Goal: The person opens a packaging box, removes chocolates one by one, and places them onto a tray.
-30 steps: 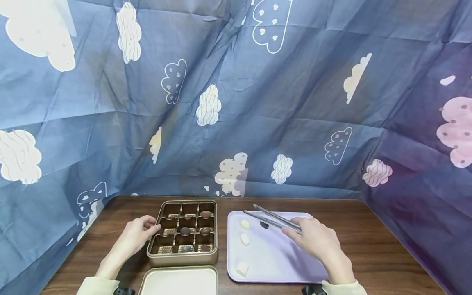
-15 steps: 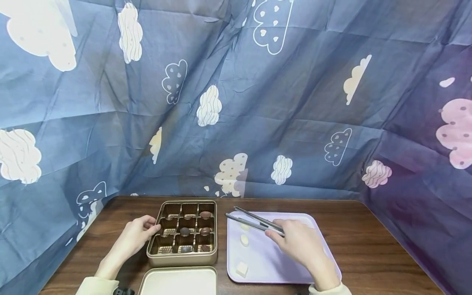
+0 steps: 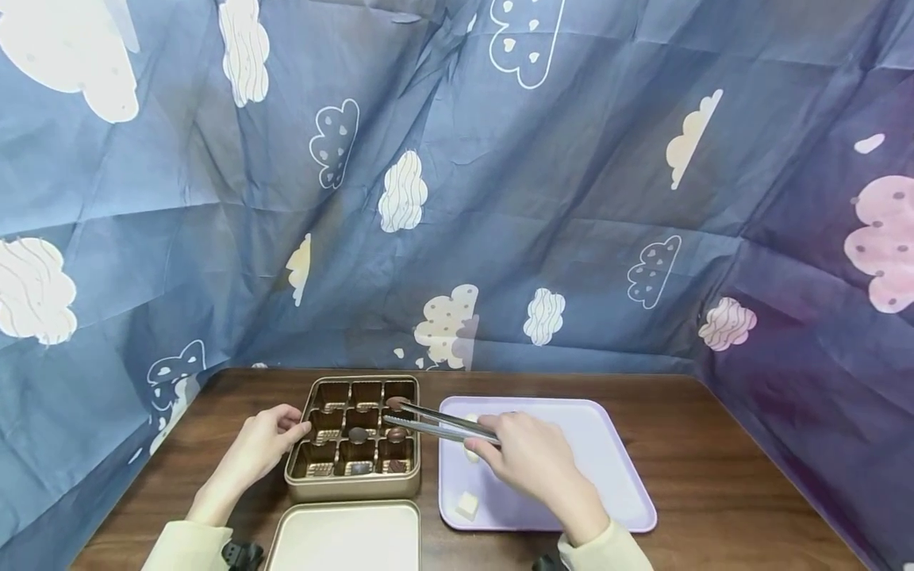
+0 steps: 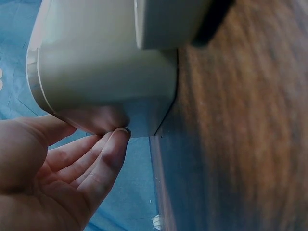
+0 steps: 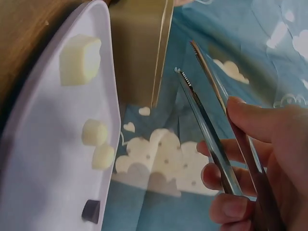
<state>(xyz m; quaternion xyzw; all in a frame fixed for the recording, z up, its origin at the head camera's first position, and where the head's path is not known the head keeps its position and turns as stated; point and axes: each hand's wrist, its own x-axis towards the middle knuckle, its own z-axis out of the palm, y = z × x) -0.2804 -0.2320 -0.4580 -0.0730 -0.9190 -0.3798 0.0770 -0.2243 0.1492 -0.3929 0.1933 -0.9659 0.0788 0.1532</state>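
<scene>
Tongs (image 3: 439, 431) gripped in R hand (image 3: 535, 456), tips apart over gold tin (image 3: 353, 487). L hand (image 3: 263, 446), fingers relaxed, touches tin's L side.

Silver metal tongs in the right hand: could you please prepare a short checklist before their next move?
1. Silver metal tongs held: ok; right hand grips them.
2. Tong tips ready: ok; apart, nothing between.
3. Tips clear of brown oval chocolate: cannot tell; they overlap in head view.
4. Left hand at gold rectangular tin: ok; touches its side.
5. Cream rectangular lid off: ok; beside the tin.
6. Lilac rectangular tray emptied: not ok; white block there.
</scene>
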